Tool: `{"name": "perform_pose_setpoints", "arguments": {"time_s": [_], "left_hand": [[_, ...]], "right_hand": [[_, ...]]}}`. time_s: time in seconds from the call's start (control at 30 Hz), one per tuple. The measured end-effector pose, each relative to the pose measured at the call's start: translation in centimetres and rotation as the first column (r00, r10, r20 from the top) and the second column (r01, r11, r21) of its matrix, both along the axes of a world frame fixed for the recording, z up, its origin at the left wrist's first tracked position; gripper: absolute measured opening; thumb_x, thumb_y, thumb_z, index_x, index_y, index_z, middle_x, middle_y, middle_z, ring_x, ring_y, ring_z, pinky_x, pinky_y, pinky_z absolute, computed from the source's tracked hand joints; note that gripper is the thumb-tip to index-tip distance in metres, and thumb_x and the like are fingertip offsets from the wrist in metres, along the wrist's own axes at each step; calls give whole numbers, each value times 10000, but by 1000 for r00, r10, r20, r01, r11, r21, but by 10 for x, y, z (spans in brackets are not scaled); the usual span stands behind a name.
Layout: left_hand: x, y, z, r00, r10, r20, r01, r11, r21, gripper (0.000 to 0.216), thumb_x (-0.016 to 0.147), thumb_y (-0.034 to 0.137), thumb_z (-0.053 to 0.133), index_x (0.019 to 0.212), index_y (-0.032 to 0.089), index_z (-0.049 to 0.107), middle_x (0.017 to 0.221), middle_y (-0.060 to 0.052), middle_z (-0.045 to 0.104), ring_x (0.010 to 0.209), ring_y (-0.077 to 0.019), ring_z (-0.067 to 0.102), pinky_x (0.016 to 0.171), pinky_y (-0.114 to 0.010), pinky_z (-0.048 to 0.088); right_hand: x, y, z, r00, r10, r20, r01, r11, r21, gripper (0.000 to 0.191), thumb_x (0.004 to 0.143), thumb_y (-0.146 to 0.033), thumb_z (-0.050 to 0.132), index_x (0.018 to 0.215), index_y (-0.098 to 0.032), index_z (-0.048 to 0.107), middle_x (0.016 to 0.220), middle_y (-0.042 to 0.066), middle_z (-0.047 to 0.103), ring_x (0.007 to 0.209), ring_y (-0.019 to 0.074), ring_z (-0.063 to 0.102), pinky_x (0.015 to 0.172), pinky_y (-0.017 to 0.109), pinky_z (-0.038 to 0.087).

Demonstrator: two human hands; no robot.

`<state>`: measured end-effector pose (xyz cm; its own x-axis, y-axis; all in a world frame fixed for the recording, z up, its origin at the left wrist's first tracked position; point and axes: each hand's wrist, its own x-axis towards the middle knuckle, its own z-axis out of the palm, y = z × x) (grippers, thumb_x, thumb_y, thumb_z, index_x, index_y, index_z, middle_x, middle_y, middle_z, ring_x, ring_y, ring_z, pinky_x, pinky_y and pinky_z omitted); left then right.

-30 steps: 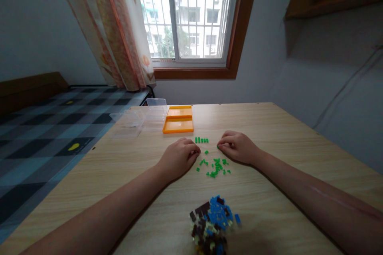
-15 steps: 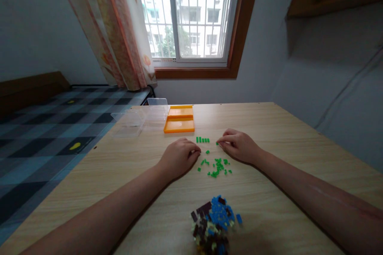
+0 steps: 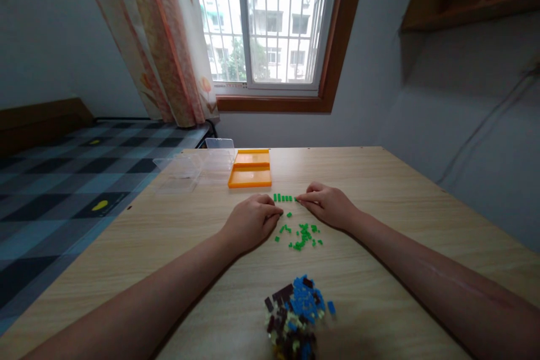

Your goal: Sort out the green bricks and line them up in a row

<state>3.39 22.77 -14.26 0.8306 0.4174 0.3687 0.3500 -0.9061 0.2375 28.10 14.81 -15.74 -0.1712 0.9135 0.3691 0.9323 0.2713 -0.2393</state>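
Tiny green plastic bricks (image 3: 283, 198), woodgrain tabletop (image 3: 169, 219)

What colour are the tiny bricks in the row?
The bricks are green, in the head view.

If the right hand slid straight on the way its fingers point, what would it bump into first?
Most likely the short row of green bricks: the right hand points its fingertips at the row's end, seemingly almost touching it.

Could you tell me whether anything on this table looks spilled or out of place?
Nothing looks damaged. Loose green bricks lie scattered between the left hand and right hand, unlike the neat green row behind them. The clear box appears to overhang the table's left edge.
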Motion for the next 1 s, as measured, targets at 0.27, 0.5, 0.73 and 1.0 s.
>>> {"name": "perform_pose_setpoints", "arguments": {"time_s": [0.27, 0.5, 0.73, 1.0], "left_hand": [[-1, -2, 2, 999, -24, 22, 24, 1000, 17, 238, 945, 240, 568, 1020, 255, 793, 914, -51, 689, 810, -181, 636, 732, -289, 499], [-1, -2, 1, 998, -2, 55, 2, 1000, -4, 230, 939, 229, 578, 1021, 223, 793, 929, -53, 703, 788, -170, 638, 716, -280, 505], [0, 0, -3, 994, -4, 112, 4, 1000, 8, 229, 932, 211, 583, 1026, 226, 791, 934, -49, 702, 766, -157, 639, 711, -280, 512], [-1, 0, -3, 991, 7, 130, -7, 1000, 0, 193, 925, 205, 616, 1000, 232, 792, 909, -34, 697, 742, -147, 631, 673, -261, 485]], "right_hand": [[-5, 0, -2, 999, -2, -45, 3, 1000, 13, 272, 998, -339, 536, 1117, -275, 772, 956, 49, 682, 796, 146, 620, 715, 260, 416], [-8, -1, -2, 1000, -9, -8, 9, 1000, 22, 267, 1012, -356, 526, 1103, -303, 771, 901, 27, 664, 762, 131, 607, 687, 246, 392], [-6, 1, -4, 1000, -20, 19, 19, 1000, 25, 270, 1011, -362, 525, 1127, -312, 764, 928, 29, 678, 781, 136, 618, 680, 244, 399], [-7, 0, -4, 1000, -18, 10, 18, 999, 31, 260, 1005, -355, 537, 1129, -316, 763, 924, 24, 681, 764, 133, 625, 671, 243, 400]]}}
